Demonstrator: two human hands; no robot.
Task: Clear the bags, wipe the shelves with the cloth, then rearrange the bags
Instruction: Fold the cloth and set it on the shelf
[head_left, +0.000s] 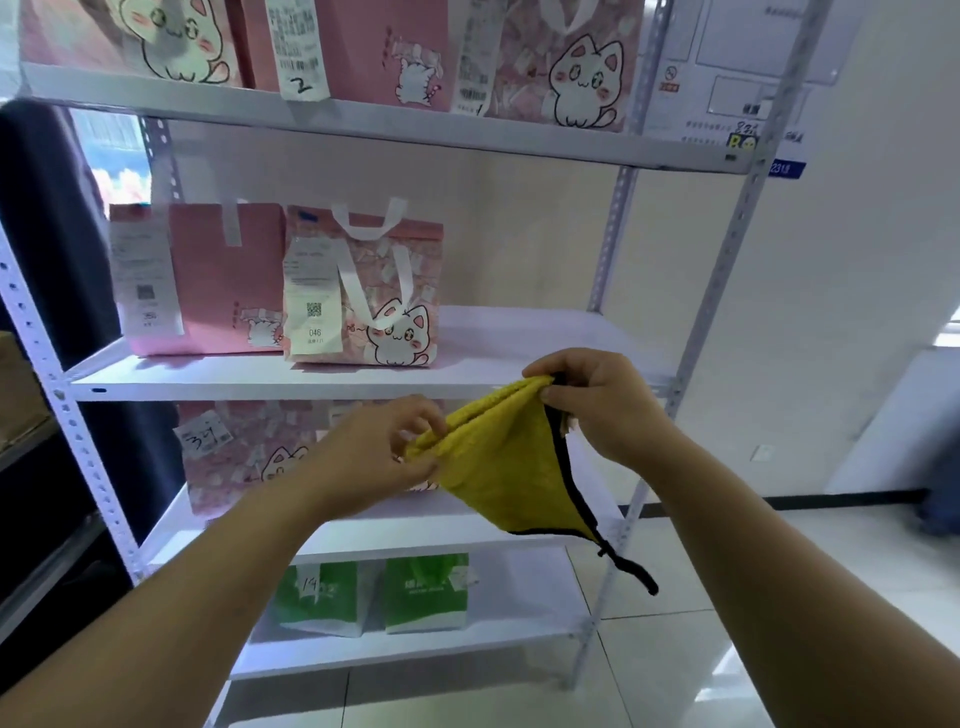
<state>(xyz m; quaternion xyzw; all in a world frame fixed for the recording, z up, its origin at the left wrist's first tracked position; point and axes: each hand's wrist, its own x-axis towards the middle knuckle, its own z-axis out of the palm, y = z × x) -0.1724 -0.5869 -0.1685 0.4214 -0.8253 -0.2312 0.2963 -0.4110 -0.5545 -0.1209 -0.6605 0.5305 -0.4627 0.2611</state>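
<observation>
A yellow cloth (501, 467) with a black edge hangs folded in front of the white shelf unit. My left hand (374, 457) pinches its left corner and my right hand (597, 400) pinches its upper right corner. On the middle shelf (519, 358) stand two pink cat-print bags: a plain pink one (208, 275) at the left and a patterned one (379, 296) with white handles beside it. The right half of that shelf is bare. More pink bags (395, 52) line the top shelf.
Below, a pink bag (244, 447) sits on the third shelf, partly hidden by my left arm. Two green-and-white bags (374, 597) stand on the bottom shelf. A dark rack lies at the far left; tiled floor and a white wall are at the right.
</observation>
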